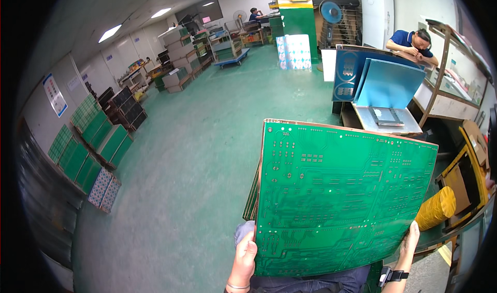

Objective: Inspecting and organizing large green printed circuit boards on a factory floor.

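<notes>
A large green printed circuit board point(341, 200) stands tilted up in front of me, its face covered with fine traces and small holes. More board edges point(251, 197) show behind its left side, so it is the front one of a stack. My left hand point(244, 257) grips the lower left edge, thumb at the front. On the lower right edge is my right hand point(410, 237), closed round the side, its wrist wearing a black band. The fingers behind the boards are hidden.
Blue panels point(391, 83) stand on a metal-topped bench at the right, with a co-worker point(411, 45) bent over beyond them. A yellow roll point(437, 208) lies close to the board's right edge. Stacked green panels point(90, 137) line the left wall. A blue trolley point(232, 60) stands farther back.
</notes>
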Demonstrator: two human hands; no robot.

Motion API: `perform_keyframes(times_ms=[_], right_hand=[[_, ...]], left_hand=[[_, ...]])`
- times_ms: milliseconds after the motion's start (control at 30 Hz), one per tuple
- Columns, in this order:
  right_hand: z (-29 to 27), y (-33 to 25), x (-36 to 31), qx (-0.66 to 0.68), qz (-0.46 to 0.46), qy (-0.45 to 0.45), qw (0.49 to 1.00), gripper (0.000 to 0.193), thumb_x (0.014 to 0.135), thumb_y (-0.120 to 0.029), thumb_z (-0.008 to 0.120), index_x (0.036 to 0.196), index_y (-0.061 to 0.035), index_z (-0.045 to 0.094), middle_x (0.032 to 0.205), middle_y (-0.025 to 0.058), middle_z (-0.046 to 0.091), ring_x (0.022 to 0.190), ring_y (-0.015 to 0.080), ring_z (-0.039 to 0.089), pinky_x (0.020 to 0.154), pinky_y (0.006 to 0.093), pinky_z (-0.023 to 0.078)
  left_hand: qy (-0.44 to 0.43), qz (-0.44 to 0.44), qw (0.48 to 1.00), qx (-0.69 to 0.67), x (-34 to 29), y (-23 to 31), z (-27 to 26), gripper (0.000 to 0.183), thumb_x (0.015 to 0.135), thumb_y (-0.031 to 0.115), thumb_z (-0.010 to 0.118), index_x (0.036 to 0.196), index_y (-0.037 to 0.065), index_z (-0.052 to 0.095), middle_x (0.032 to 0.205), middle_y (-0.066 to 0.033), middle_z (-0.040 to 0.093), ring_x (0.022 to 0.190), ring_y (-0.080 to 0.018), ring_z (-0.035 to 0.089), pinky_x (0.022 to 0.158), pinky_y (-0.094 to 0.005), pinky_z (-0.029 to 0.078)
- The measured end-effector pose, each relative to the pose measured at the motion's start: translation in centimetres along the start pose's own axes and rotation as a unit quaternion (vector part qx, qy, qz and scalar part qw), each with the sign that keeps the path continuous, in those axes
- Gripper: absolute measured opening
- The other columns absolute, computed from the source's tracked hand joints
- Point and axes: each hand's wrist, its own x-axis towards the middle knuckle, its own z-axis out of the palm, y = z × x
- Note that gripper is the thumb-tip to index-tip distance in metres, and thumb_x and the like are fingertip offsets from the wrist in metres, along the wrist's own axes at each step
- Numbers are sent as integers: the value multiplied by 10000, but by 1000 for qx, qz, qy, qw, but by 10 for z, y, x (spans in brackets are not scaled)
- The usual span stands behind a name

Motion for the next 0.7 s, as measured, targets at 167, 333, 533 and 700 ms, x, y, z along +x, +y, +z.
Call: perform_keyframes(times_ms=[167, 333, 533, 700], right_hand=[[4, -3, -1, -2, -5, -8, 1000, 208, 945, -223, 487, 973, -45, 590, 930, 11, 626, 830, 98, 564, 747, 248, 451], [0, -4, 0, -3, -1, -17, 1000, 228, 937, -236, 498, 1026, -46, 586, 966, 9, 609, 873, 104, 549, 786, 257, 440], [23, -32, 6, 22, -24, -74, 997, 251, 949, -210, 475, 1137, -53, 533, 1097, 16, 565, 1026, 125, 511, 917, 286, 389], [46, -72, 48, 32, -122, -115, 985, 357, 952, -251, 465, 1257, -68, 435, 1240, 31, 487, 1102, 145, 469, 966, 306, 347]], left_hand=[[-13, 1, 1000, -11, -1, -9, -8, 670, 907, 493, 458, 1279, -64, 429, 1230, -103, 516, 1144, -173, 456, 986, -300, 322], [-3, -3, 1000, -30, -1, -14, -13, 623, 914, 451, 477, 1275, -55, 438, 1220, -96, 523, 1135, -171, 461, 986, -299, 322], [16, -5, 998, -53, 10, -2, -13, 290, 886, 140, 591, 1134, -1, 538, 1028, -19, 607, 914, -79, 546, 829, -231, 425], [10, 65, 998, -5, 41, 12, -8, 179, 815, -9, 603, 993, 5, 612, 929, -8, 630, 861, -73, 552, 787, -231, 440]])
